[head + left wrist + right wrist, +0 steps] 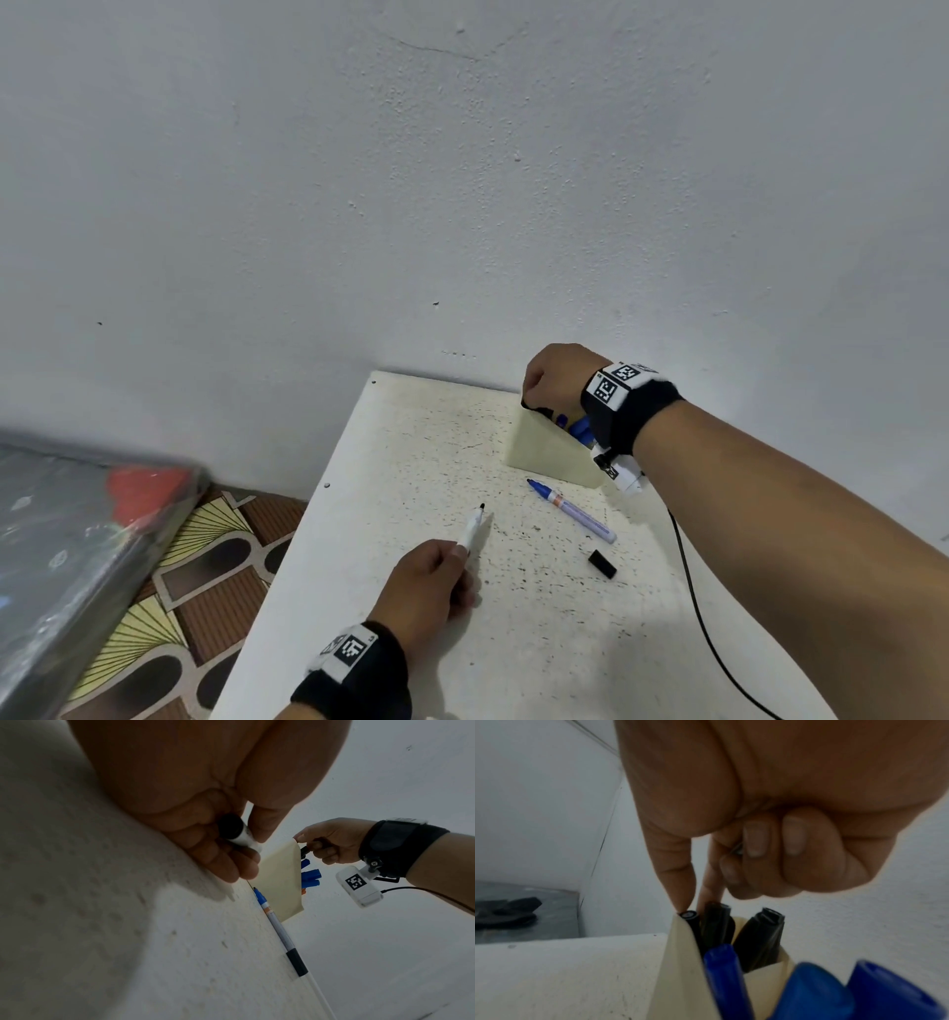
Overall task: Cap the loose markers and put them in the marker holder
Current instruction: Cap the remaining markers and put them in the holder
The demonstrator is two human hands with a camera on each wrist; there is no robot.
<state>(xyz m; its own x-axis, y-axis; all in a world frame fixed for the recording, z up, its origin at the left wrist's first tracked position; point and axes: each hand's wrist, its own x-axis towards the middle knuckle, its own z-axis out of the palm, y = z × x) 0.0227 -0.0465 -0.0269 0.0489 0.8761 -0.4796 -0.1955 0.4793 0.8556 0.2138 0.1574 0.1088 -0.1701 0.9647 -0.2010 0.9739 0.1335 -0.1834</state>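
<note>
Left hand (429, 575) grips our uncapped marker (472, 529)
Its cap (602, 563) lies right, nearer our right hand (552, 380), pinching a marker into the holder (549, 457).

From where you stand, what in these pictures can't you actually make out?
- Inside of the marker holder: head view, the right hand and wrist strap cover its opening.
- Print on the blue marker: every view, too small.
- Right hand's grip: right wrist view, blurred; whether it pinches a black marker is unclear.
- Grey bundle: head view, blurred, cut off by the left edge.
</note>
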